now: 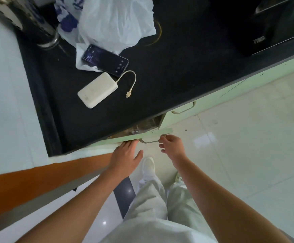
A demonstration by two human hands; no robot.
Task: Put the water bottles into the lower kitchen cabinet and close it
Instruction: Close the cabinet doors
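The pale green door (158, 133) of the lower cabinet stands partly ajar below the black countertop (169, 71). Through the gap I glimpse clear water bottles (139, 129) inside the cabinet, mostly hidden by the counter's edge. My left hand (125, 159) is flat with spread fingers, its fingertips touching the door's top edge. My right hand (172, 143) hovers with loose fingers at the right end of the door's metal handle (148, 141), holding nothing.
On the counter lie a phone (106, 60), a white power bank (97, 90) with a short cable, a white plastic bag (114, 21) and a steel pot (37, 23). A dark appliance (272, 23) stands at the right. My legs and shoes are on the tiled floor (239, 137).
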